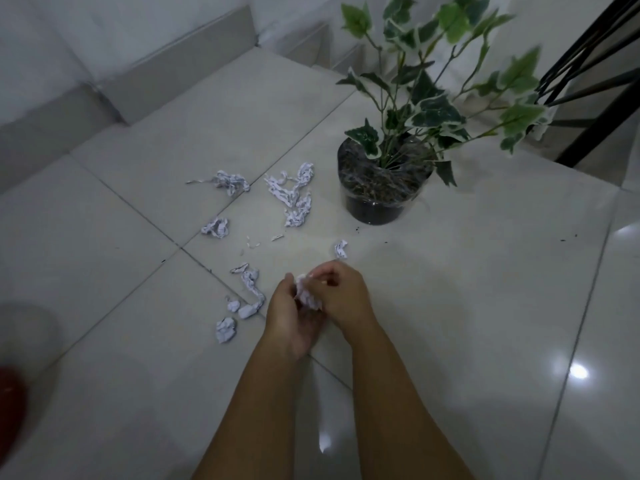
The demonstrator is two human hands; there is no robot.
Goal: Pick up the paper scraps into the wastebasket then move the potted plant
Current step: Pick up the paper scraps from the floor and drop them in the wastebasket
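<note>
down on the tiled floor (pixel 450 271), both hands meet over a wad (pixel 306 296) of crumpled paper. the left hand (pixel 291 317) cups it from below and the side, fingers curled up around it; the right hand (pixel 341 292) comes over the top, fingertips pinching the wad's upper edge. both forearms reach forward from the bottom of the view, wrists close together, hands just above the floor.

so we're in the gathering step, and it looks early: plenty of scraps lie loose. one small scrap (pixel 341 248) sits just beyond the right hand. a twisted strip and lumps (pixel 247 296) lie just left of the left hand. further out, a lump (pixel 216 227), a stringy piece (pixel 230 181), and a big tangle (pixel 294 194) close beside the plant (pixel 384 181), which stands untouched in its dark pot, leaves spreading up and right.

a blurred round shape (pixel 24 334) at the far left edge may be the wastebasket, too soft to call, with something red (pixel 12 400) below it.

next move, by my read: either add the near scraps to the wad or carry it left to the basket. that calls for a firm one-hand hold so the other is free to pick. the tangle by the pot needs care not to knock it.
</note>
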